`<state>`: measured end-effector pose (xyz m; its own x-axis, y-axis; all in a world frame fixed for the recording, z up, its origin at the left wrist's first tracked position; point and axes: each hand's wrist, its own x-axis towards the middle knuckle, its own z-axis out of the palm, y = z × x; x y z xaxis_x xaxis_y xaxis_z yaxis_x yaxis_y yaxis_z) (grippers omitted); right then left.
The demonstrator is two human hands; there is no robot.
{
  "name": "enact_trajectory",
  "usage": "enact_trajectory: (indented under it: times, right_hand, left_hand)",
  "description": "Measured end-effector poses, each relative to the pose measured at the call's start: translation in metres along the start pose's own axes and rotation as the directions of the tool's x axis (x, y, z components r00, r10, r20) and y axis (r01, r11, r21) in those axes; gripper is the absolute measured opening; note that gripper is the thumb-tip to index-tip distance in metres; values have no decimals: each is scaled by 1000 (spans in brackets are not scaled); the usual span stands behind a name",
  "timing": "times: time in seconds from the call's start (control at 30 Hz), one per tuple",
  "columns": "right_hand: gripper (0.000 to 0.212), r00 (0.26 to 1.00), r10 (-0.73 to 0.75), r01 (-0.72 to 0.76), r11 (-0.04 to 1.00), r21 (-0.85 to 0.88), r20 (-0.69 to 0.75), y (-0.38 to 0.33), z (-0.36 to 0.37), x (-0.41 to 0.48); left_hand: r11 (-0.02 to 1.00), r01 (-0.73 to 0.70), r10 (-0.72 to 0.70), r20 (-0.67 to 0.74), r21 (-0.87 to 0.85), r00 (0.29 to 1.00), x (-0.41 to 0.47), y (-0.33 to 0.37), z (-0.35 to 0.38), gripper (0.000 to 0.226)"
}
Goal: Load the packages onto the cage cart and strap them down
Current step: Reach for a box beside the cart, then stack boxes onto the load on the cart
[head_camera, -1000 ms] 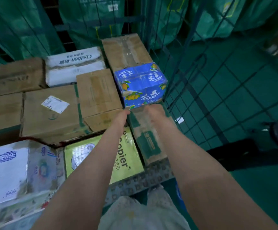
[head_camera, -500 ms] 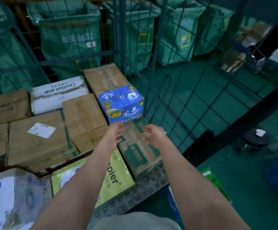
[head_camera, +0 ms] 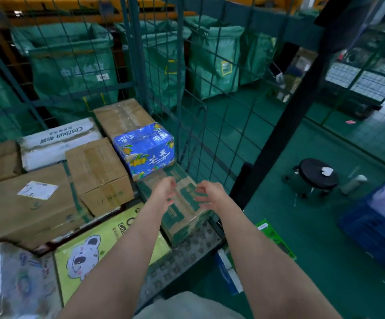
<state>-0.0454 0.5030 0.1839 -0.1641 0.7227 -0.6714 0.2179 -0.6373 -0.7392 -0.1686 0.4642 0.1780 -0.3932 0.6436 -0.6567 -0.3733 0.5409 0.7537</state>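
Two bare forearms are reaching forward from the bottom edge. The left hand [head_camera: 166,191] and right hand [head_camera: 210,195] are hovering close together over a green-printed carton [head_camera: 182,223], fingers loosely curled and gripping nothing; whether they are touching it is unclear. That carton is lying at the right front corner of the cage cart [head_camera: 187,252], on its studded deck, beside a yellow-green box [head_camera: 90,252] showing a cartoon bear. Just behind it, a blue mango box [head_camera: 144,146] is sitting near the wire side wall [head_camera: 200,93]. Brown cartons [head_camera: 33,203] and a white box [head_camera: 58,139] are filling the left side. Beyond the mesh, green sacks [head_camera: 72,65] are standing.
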Motion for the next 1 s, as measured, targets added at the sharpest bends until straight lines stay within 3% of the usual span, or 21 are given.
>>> enact_trajectory:
  times: [0.33, 0.5, 0.63, 1.0]
  right_hand:
    - [30, 996, 38, -24, 988, 155, -84, 53, -77, -52]
    - [19, 988, 40, -13, 983, 181, -146, 78, -110, -75]
    - [14, 975, 59, -12, 977, 214, -214, 97, -137, -94]
    - [13, 897, 143, 34, 921, 388, -419, 136, -188, -134]
  left_hand:
    - [998, 55, -58, 139, 25, 989, -68, -61, 53, 8]
    - [991, 54, -80, 215, 123, 973, -90, -84, 81, 32]
    - [980, 62, -108, 247, 187, 963, -99, -97, 98, 18]
    - [907, -43, -154, 425, 419, 892, -126, -118, 151, 10]
